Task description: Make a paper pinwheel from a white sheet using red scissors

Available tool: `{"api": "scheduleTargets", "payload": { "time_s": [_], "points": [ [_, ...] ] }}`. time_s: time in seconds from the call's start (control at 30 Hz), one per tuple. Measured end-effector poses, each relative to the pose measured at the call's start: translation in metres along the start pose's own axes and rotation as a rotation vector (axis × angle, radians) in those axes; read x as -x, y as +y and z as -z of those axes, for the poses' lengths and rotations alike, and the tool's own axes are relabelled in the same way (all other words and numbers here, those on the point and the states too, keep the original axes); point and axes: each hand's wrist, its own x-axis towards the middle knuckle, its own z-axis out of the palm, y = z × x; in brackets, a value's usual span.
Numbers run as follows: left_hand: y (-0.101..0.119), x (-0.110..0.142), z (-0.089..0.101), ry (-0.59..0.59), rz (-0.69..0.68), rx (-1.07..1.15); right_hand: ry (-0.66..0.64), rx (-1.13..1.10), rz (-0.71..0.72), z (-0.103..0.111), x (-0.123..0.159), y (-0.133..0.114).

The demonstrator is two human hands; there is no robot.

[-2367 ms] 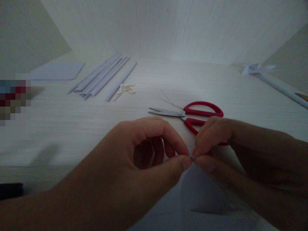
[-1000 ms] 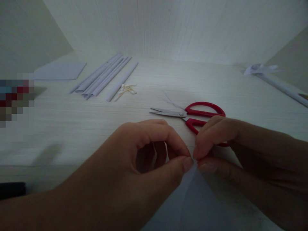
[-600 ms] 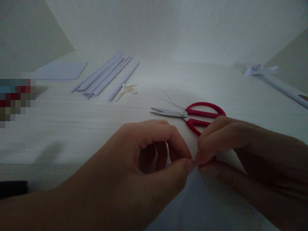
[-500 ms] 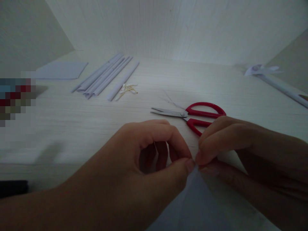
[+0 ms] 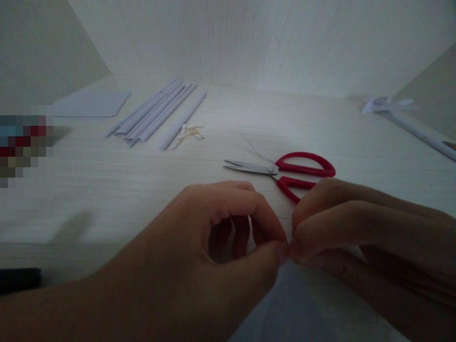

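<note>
A white sheet of paper lies low in the view, with its upper end narrowing up to my fingertips. My left hand is closed in a pinch on that end, thumb against forefinger, the other fingers curled behind. Right beside it my right hand pinches the same spot, so the fingertips of both hands meet and hide the paper's tip. Just beyond the hands lie scissors with red handles, blades slightly apart and pointing left. My right hand covers part of the lower handle.
Several rolled paper tubes lie at the back left, with a small pile of cotton swabs beside them. A flat stack of paper is farther left. At the far right lies a paper pinwheel on a tube. A black object sits at the left edge.
My right hand has shifted slightly down and closer to my left, its fingers pressing more tightly together. Both pinches sit a little lower. The scissors and tubes look unmoved.
</note>
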Motion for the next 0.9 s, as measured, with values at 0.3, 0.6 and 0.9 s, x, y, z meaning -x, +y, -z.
{"api": "scheduleTargets", "payload": {
  "time_s": [0.3,0.6,0.9],
  "points": [
    [-0.004,0.0,0.0,0.03,-0.05,-0.128,0.006,0.1,-0.027,-0.003,0.002,0.003],
    [-0.01,-0.005,0.005,0.048,-0.154,-0.336,-0.022,0.083,-0.151,-0.004,0.005,0.001],
    [-0.015,-0.006,0.008,0.082,-0.21,-0.466,0.019,0.07,-0.171,-0.009,0.009,0.001]
  ]
}}
